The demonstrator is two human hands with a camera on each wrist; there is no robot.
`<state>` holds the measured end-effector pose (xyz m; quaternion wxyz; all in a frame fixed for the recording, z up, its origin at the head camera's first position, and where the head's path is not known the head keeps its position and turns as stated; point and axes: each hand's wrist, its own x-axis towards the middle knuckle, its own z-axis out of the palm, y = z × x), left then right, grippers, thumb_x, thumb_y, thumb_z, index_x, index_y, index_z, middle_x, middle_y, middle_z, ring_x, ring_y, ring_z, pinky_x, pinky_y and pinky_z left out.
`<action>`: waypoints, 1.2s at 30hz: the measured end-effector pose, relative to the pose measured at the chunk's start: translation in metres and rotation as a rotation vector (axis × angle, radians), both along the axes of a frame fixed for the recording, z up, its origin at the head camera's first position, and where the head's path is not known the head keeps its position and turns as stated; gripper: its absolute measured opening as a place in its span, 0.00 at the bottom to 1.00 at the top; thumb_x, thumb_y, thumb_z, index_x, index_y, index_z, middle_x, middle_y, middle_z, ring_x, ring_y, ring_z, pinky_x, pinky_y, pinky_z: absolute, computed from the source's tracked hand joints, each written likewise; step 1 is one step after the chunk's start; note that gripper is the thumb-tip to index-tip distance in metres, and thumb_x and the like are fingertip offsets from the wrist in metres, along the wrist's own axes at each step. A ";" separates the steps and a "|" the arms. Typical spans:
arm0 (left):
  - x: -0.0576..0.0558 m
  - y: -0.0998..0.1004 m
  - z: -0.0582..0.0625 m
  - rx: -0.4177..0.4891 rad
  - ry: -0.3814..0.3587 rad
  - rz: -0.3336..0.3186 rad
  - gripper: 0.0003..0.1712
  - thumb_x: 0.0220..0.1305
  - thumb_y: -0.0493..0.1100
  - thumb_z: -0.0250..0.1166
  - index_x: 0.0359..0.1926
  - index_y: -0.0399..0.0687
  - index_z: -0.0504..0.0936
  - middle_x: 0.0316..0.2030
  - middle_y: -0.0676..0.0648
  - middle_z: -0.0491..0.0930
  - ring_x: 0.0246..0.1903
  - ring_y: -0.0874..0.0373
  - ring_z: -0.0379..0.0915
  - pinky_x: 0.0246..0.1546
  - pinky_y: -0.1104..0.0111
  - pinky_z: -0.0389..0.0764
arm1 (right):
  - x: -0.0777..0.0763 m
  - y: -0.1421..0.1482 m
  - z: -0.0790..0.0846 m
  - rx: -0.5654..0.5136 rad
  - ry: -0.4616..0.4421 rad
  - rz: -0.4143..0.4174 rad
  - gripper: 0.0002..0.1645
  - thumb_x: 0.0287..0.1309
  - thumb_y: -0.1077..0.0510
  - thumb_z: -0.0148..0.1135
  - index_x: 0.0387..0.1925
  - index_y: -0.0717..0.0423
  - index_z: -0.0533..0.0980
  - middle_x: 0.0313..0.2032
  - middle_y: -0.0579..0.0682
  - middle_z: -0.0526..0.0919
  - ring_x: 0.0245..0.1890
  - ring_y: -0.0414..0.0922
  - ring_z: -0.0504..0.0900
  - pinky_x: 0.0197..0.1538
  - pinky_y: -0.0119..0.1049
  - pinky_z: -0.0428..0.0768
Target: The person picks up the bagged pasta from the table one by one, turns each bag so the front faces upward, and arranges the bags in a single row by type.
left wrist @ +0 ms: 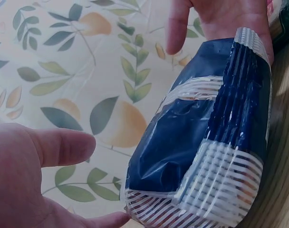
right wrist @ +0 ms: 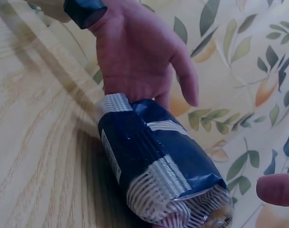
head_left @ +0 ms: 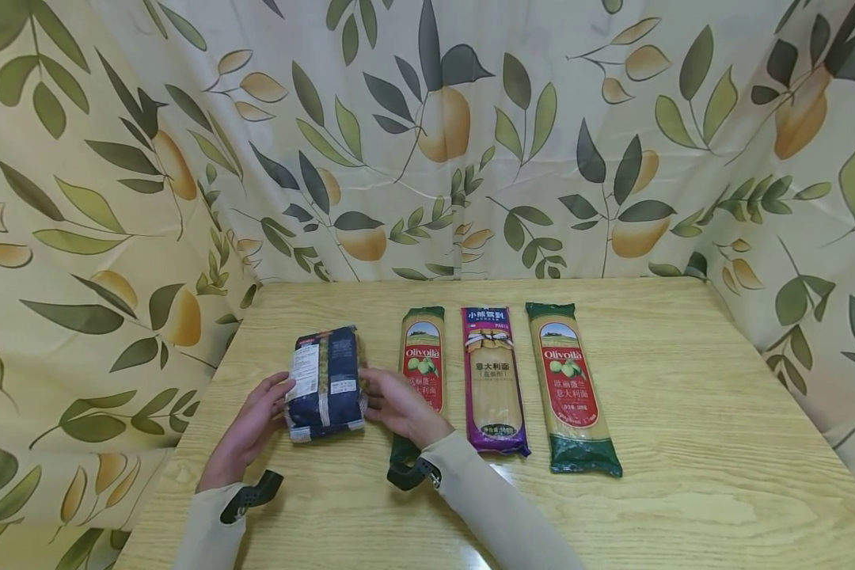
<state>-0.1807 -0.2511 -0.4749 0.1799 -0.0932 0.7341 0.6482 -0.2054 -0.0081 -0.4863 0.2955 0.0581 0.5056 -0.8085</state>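
Note:
A dark blue plastic food bag (head_left: 343,360) with white labels and striped bands lies at the left of the table, between the two hands. My left hand (head_left: 260,412) is at its left side, fingers extended; in the left wrist view a fingertip meets the bag's (left wrist: 178,142) lower corner while the thumb stands apart. My right hand (head_left: 406,408) is at the opposite side, fingers loosely extended against the bag. From the right wrist, the bag (right wrist: 135,137) appears with the left hand (right wrist: 135,52) beyond it. Neither hand curls round it.
Right of the bag, a green-ended spaghetti pack (head_left: 423,356) lies partly behind the right hand and wrist. A purple spaghetti pack (head_left: 495,380) and another green-ended spaghetti pack (head_left: 573,388) lie beside it on the wooden table (head_left: 691,412). Leaf-patterned curtain (head_left: 413,198) encloses the back and sides.

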 end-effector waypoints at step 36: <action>0.021 0.020 0.022 -0.403 0.131 -0.058 0.39 0.81 0.54 0.52 0.79 0.37 0.54 0.78 0.33 0.53 0.73 0.35 0.54 0.70 0.40 0.66 | 0.001 0.002 0.006 0.004 0.002 0.023 0.33 0.74 0.55 0.57 0.74 0.61 0.62 0.59 0.56 0.76 0.55 0.49 0.76 0.58 0.43 0.80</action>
